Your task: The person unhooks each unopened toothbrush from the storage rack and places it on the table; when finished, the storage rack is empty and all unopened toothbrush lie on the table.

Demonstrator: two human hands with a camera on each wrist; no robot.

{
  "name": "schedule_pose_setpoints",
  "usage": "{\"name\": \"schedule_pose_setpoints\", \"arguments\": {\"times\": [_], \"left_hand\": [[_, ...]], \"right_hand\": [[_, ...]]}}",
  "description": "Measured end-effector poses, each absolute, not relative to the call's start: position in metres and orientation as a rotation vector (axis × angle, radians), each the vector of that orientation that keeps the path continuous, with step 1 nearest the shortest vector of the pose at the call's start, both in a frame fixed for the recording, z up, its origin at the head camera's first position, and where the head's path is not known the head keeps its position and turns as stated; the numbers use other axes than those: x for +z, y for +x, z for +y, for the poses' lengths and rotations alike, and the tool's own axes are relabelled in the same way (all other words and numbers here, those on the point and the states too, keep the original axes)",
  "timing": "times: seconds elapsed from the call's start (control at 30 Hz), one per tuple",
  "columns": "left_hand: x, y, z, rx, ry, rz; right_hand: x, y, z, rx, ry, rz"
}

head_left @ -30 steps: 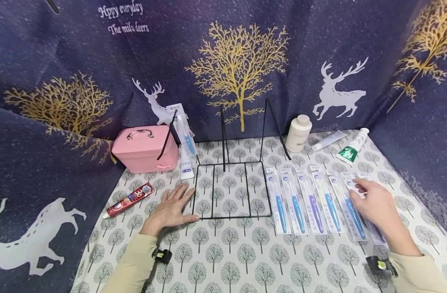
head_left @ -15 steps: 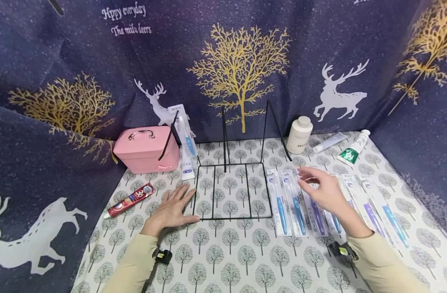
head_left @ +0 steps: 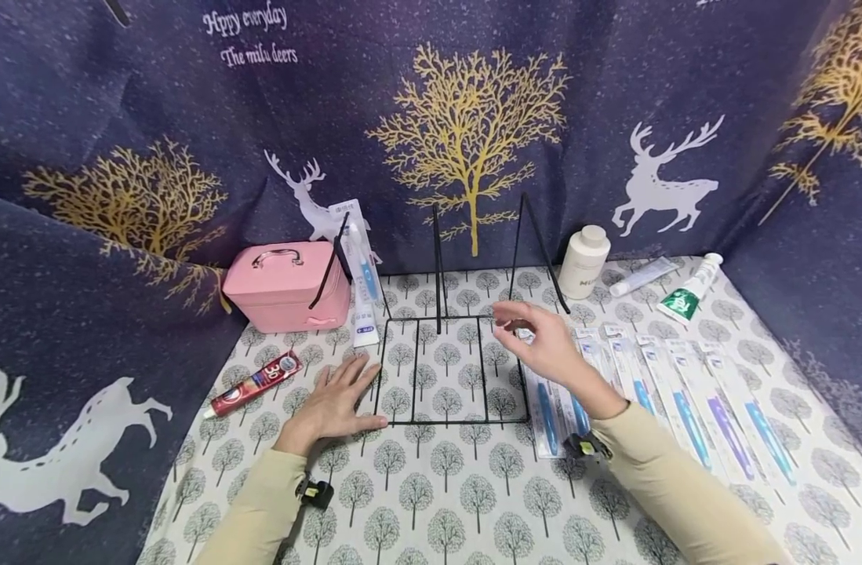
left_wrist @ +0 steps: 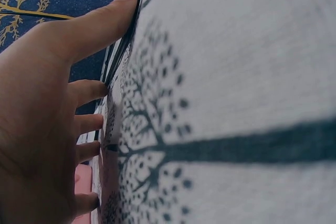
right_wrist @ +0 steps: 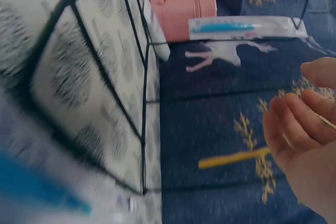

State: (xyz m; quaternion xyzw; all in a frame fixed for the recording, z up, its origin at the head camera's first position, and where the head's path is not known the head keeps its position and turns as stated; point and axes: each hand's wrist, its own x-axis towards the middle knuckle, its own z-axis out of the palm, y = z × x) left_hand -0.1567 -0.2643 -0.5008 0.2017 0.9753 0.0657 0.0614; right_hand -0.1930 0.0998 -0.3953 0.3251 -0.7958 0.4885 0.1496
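Observation:
My left hand (head_left: 335,404) lies flat with spread fingers beside the left front corner of a black wire rack (head_left: 450,423), its thumb at the frame. My right hand (head_left: 543,345) hovers over the rack's right side, fingers loosely curved, thumb apart, nothing held; the right wrist view shows the gap between thumb (right_wrist: 320,72) and fingers. Under that forearm runs a row of packaged toothbrushes, partly hidden: the leftmost toothbrush (head_left: 547,412) is blue, a purple toothbrush (head_left: 730,431) lies farther right. Another packaged toothbrush (head_left: 369,275) stands leaning at the rack's left upright.
Left of the rack are a pink case (head_left: 285,290), a red toothpaste tube (head_left: 254,384) and a white tube (head_left: 365,326). At the back right stand a white bottle (head_left: 583,263), a pale tube (head_left: 644,276) and a green-and-white tube (head_left: 690,290). A dark patterned curtain (head_left: 332,94) hangs behind.
My right hand has swept left from the right end of the toothbrush row to the rack's right side, uncovering the rightmost toothbrushes. The left hand has stayed in place.

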Motion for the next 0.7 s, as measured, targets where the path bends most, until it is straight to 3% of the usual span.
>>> {"name": "schedule_pose_setpoints", "arguments": {"times": [0.27,0.7], "left_hand": [[-0.503,-0.156,-0.265,0.197,0.607,2.969],[-0.500,-0.155,-0.263,0.213,0.608,2.983]], "right_hand": [[-0.382,-0.215,0.056,1.651,1.074,-2.163],[-0.363,-0.258,-0.010,1.653,1.037,-2.216]]}}
